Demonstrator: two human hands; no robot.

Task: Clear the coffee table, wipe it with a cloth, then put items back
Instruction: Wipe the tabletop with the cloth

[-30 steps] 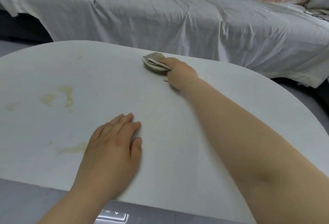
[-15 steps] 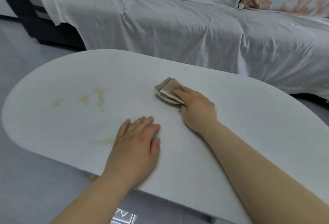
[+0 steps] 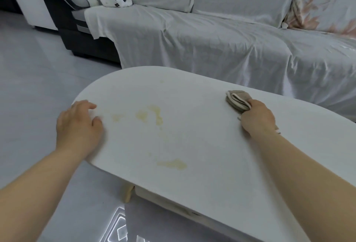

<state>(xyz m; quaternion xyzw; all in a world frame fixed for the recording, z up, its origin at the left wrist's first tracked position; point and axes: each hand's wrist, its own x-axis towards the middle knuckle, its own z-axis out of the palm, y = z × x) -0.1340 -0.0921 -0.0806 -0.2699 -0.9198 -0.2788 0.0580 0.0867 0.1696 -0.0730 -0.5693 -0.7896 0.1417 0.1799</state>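
R grip [image 3: 257, 119] clenched round folded cloth [image 3: 237, 101], pressing it to surface [image 3: 202, 145] — L grip [image 3: 79, 124] slack on the rounded end, prob. bracing — stains [image 3: 157, 115] lie between.

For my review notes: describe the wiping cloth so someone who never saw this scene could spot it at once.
Start at the white oval coffee table in front of the sheet-covered sofa. Near its far edge, the right hand grips a folded cloth. It is the only brown, pale-edged fabric on the top; the yellowish stains to its left are flat marks.
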